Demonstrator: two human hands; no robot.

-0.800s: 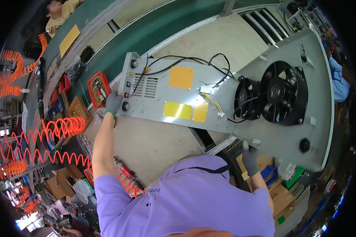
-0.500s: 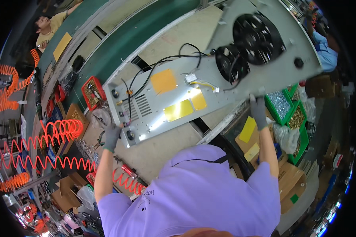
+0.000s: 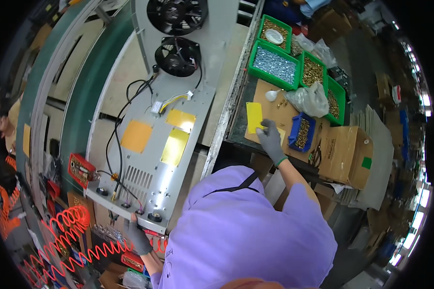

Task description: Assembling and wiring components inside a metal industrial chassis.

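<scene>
Two spots now engaged: right hand (image 3: 272, 139) switches from grey panel (image 3: 155, 154) to yellow sheet (image 3: 254, 116), left hand (image 3: 139, 238) at panel end; both grips unclear

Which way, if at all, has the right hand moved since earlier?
Yes: the right hand has left the grey panel and moved toward the person, away from the green bin of silvery parts, to the near end of the yellow sheet.
</scene>
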